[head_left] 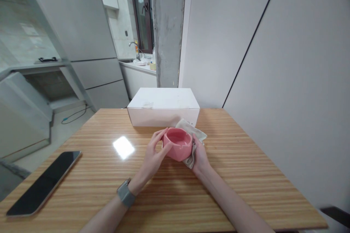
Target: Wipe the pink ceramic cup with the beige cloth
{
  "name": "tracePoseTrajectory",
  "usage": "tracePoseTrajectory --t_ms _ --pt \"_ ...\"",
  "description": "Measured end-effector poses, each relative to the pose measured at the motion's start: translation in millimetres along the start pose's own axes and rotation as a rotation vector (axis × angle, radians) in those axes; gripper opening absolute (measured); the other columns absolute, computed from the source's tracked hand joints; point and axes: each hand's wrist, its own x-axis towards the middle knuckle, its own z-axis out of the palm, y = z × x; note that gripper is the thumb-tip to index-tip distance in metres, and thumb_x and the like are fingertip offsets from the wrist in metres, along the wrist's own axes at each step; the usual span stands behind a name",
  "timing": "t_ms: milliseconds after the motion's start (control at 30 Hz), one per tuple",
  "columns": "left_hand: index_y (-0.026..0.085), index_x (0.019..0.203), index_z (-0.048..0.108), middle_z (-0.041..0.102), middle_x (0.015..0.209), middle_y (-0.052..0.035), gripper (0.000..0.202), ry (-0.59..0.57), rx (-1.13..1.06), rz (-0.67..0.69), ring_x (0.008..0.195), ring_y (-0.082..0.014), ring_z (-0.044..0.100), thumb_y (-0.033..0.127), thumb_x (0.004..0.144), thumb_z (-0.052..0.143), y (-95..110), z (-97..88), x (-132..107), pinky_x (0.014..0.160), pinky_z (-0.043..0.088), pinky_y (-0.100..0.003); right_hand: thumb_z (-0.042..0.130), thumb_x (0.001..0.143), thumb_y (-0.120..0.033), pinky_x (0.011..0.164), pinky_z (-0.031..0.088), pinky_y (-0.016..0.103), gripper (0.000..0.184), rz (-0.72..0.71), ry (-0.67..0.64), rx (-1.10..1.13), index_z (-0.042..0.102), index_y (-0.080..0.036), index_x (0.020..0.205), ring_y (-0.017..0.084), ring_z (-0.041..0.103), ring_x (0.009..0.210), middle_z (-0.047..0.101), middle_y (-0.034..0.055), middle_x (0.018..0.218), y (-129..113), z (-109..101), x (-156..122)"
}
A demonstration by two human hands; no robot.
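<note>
A pink faceted ashtray (179,149) with a notched rim is held up over the table, its hollow facing up and tilted toward me. My left hand (154,153) grips its left side, with the thumb at the front and the fingers at the back of the rim. On the other side, my right hand (200,154) is closed on a light grey cloth (190,128) and presses it against the ashtray's right wall. Part of the cloth sticks out behind the ashtray, and a fold hangs below. The right fingertips are hidden behind the cloth and ashtray.
A white box (164,113) lies at the table's far edge, just behind my hands. On the left of the wood-grain table (232,174) lies a black phone (45,184). A white wall (287,80) stands along the right, and a fridge (73,25) is at the back left.
</note>
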Motion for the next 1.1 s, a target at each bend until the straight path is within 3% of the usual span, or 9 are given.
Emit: tracePoseTrajectory --t_ms 133,300,400,533,700,867,1000,1100 --pt "0.022 0.126 0.054 0.052 0.126 -0.0094 0.059 -0.011 -0.013 0.034 0.115 -0.0257 0.051 0.035 0.071 0.072 3 -3.7 4 0.098 0.041 -0.037 0.040 0.094 -0.029 0.075 0.057 0.031 0.033 0.063 -0.096 -0.025 0.068 -0.011 0.094 0.019 0.071 0.081 0.075 0.0071 0.082 0 0 -2" --pt "0.023 0.138 0.039 0.053 0.133 -0.0092 0.080 -0.181 -0.244 -0.070 0.121 -0.0278 0.050 0.033 0.067 0.076 2 -6.1 2 0.104 0.037 -0.040 0.041 0.093 -0.030 0.076 0.057 0.034 0.032 0.135 -0.141 -0.062 0.068 -0.011 0.095 0.020 0.071 0.084 0.075 0.0077 0.084 1 0 -3" --pt "0.024 0.139 0.037 0.055 0.132 -0.0079 0.087 -0.220 -0.264 -0.097 0.119 -0.0272 0.052 0.030 0.063 0.078 3 -6.5 1 0.104 0.038 -0.040 0.042 0.092 -0.030 0.077 0.057 0.034 0.031 0.138 -0.130 -0.065 0.068 -0.012 0.095 0.021 0.070 0.085 0.075 0.0082 0.085 0 -2 -2" --pt "0.020 0.134 0.043 0.059 0.125 -0.0090 0.076 -0.107 -0.212 -0.137 0.113 -0.0260 0.056 0.027 0.065 0.076 2 -4.5 3 0.099 0.042 -0.039 0.042 0.093 -0.027 0.078 0.057 0.033 0.030 0.103 -0.110 -0.062 0.067 -0.011 0.097 0.021 0.071 0.084 0.075 0.0084 0.086 1 0 -1" --pt "0.017 0.137 0.037 0.061 0.119 -0.0101 0.079 0.053 -0.167 -0.204 0.107 -0.0243 0.058 0.031 0.068 0.073 -1 2.9 5 0.096 0.044 -0.039 0.041 0.094 -0.027 0.078 0.057 0.034 0.030 0.041 -0.108 -0.033 0.066 -0.013 0.102 0.020 0.070 0.087 0.075 0.0070 0.089 6 4 -2" --pt "0.020 0.133 0.036 0.056 0.122 -0.0098 0.071 0.184 -0.123 -0.157 0.109 -0.0221 0.057 0.033 0.072 0.071 -6 15.6 0 0.097 0.043 -0.038 0.050 0.090 -0.028 0.081 0.056 0.030 0.023 -0.119 -0.141 -0.009 0.066 -0.019 0.102 0.018 0.068 0.094 0.074 0.0029 0.097 22 1 -1" --pt "0.020 0.137 0.031 0.051 0.129 -0.0112 0.070 0.169 -0.127 -0.137 0.116 -0.0222 0.053 0.035 0.078 0.065 -10 21.2 -5 0.102 0.039 -0.039 0.056 0.086 -0.024 0.086 0.053 0.023 0.018 -0.280 -0.142 -0.039 0.066 -0.023 0.101 0.013 0.065 0.102 0.072 -0.0001 0.103 30 -4 3" --pt "0.020 0.142 0.024 0.044 0.139 -0.0125 0.073 0.085 -0.166 -0.172 0.126 -0.0235 0.045 0.036 0.081 0.061 -12 19.0 -7 0.108 0.031 -0.041 0.054 0.087 -0.025 0.084 0.054 0.025 0.019 -0.241 -0.119 -0.029 0.066 -0.021 0.101 0.015 0.066 0.099 0.073 0.0005 0.098 22 -6 8"
